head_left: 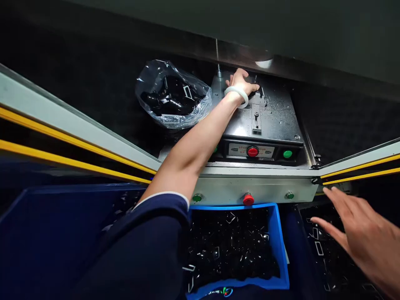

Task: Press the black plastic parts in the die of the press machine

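In the head view, the left hand [242, 81] reaches over the metal fixture [278, 121], a white bracelet [245, 101] round its wrist. Its thumb and fingers are spread around a dark part near the back of the fixture; the spot is small and shaded, so I cannot tell whether the grip is closed on that part or only resting at it. A small bolted bracket [256, 118] lies just in front, and a thin ribbed hose [217, 56] rises behind.

The right hand [371, 233] is held away from the fixture, its grip released, fingers extended and thumb apart, above a dark container of black pieces [318, 248] with pale rectangular glints.

Glossy black parts [175, 100] lie in a clear plastic bag [201, 112] to the left of the fixture, its mouth open. More glossy black items [234, 250] fill the blue bin [283, 254] below the front panel [271, 189].

The fixture's front carries a red button [253, 151] with a green one [287, 154] to its right; another green one is partly hidden by the forearm. The panel below has a red knob [248, 199] between two green buttons. Yellow strips [62, 129] run along the pale frames at both sides.
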The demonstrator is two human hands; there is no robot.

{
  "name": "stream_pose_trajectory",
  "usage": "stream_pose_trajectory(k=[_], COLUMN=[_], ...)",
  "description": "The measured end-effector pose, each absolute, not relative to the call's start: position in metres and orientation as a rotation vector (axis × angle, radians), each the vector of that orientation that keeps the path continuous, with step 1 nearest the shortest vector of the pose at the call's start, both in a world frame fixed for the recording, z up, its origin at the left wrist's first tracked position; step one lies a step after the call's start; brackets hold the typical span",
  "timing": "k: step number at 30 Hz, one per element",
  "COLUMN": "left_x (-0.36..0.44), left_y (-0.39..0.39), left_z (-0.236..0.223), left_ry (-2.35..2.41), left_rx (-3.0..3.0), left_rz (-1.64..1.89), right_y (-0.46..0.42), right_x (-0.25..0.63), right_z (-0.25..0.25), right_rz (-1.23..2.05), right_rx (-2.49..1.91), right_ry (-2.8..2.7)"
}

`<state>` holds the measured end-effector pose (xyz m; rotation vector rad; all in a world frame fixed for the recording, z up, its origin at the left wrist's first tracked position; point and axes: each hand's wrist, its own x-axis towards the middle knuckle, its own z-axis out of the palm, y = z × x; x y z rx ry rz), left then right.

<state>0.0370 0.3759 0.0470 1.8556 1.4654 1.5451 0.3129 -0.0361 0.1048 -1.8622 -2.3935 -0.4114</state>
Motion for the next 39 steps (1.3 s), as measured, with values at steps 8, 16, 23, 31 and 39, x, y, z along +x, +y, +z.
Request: stream_pose_trajectory(k=[8,16,23,31,39], left_x=[-0.051,-0.135,-0.131,-0.082,-0.082], left_y=[0.118,0.026,0.024,-0.038,-0.052], left_z=[0.009,-0.077,-0.078,-0.073,-0.096], left_ry=[1.466,1.624,1.845,1.627,1.234], left_rx=[1.933,1.949,2.048,2.21,1.807], left_rz=[1.443,0.777,0.644,0.023,-0.021], right_y=[-0.006,0.013,0.016,-0.033,-0.041], right_x=[0.314,0.341,0.329,0.244,0.184], right_z=[0.007,-0.032,-0.04,-0.065,-0.119], right_rz=[0.09,0.325,0.14,0.434,0.817], right_rx=[-1.901,-1.97,-2.105,-1.867,-1.765], right_ry=[-2.463,-2.338,-2.163,-2.578,-2.956])
